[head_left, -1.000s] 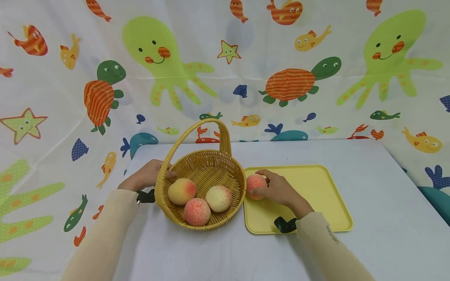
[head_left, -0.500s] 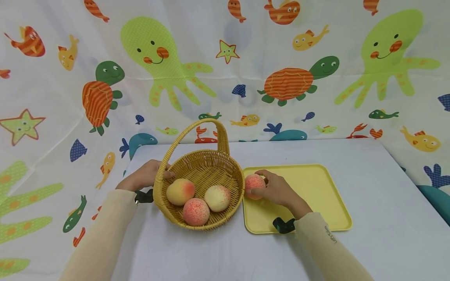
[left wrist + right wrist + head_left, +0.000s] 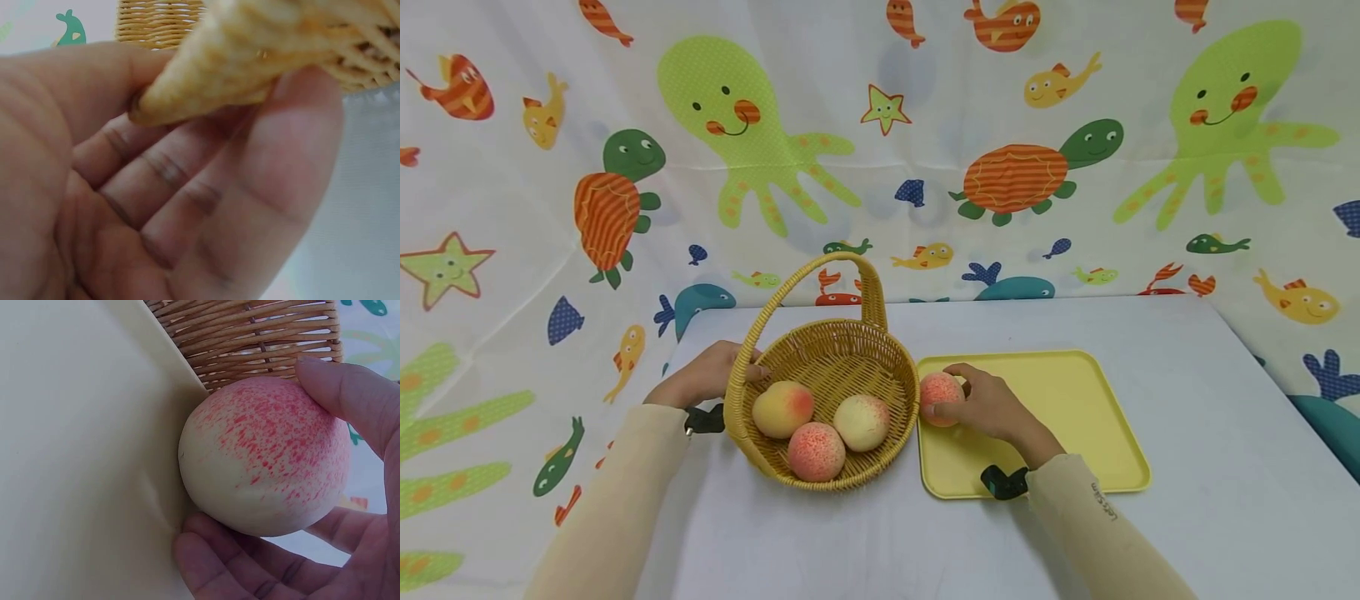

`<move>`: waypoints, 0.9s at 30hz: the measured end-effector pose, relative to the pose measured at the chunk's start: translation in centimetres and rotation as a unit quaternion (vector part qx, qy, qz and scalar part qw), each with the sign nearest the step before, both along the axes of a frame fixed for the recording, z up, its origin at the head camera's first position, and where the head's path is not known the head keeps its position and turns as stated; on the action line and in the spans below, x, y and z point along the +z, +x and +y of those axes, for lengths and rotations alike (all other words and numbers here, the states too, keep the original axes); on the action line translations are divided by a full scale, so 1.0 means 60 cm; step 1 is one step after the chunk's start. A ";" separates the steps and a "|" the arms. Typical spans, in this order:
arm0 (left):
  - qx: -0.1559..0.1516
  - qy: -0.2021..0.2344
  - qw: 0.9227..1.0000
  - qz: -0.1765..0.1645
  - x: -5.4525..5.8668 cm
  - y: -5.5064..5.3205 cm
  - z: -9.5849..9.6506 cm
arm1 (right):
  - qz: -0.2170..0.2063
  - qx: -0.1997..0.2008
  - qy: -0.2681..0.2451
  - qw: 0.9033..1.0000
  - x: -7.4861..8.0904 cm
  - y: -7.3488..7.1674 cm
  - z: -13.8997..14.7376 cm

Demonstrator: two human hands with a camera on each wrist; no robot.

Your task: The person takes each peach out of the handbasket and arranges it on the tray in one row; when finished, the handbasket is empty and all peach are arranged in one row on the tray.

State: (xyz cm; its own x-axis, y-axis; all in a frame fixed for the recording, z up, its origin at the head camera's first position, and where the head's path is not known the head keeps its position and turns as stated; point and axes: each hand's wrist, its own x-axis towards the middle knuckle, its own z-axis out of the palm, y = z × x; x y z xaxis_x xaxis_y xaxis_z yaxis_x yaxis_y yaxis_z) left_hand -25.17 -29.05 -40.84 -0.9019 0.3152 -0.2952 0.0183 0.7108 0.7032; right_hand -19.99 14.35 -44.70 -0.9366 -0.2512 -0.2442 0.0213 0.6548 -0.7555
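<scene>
My left hand (image 3: 703,375) grips the left side of a wicker basket (image 3: 857,367) with a tall arched handle. The left wrist view shows its thumb and fingers around the woven edge (image 3: 206,69). Inside the basket lie a yellow-orange peach (image 3: 783,409), a red-speckled peach (image 3: 817,452) and a pale peach (image 3: 862,422). To the right of the basket, my right hand (image 3: 996,407) holds another pink-speckled peach (image 3: 941,398) at the left edge of a yellow tray (image 3: 1067,408). In the right wrist view, thumb and fingers lie on opposite sides of this peach (image 3: 262,456).
The basket's right rim stands close against the tray's left edge. Both are on a white-covered table (image 3: 820,550). Behind and at the left hangs a cloth (image 3: 910,100) printed with sea animals. The basket handle (image 3: 797,279) arches over the basket's far left part.
The head view has drifted slightly. Both hands keep their hold, on the basket and on the peach, with barely any visible movement.
</scene>
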 end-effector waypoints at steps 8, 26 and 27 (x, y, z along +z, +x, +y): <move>0.011 -0.006 1.000 -0.018 0.000 -0.002 -0.001 | -0.005 -0.005 0.000 1.000 0.002 0.001 0.000; 0.021 -0.013 1.000 -0.005 -0.004 0.000 0.001 | 0.009 0.002 -0.006 1.000 0.008 0.005 0.005; 0.022 -0.012 1.000 -0.005 -0.005 0.000 0.001 | 0.011 0.000 -0.008 1.000 0.009 0.006 0.005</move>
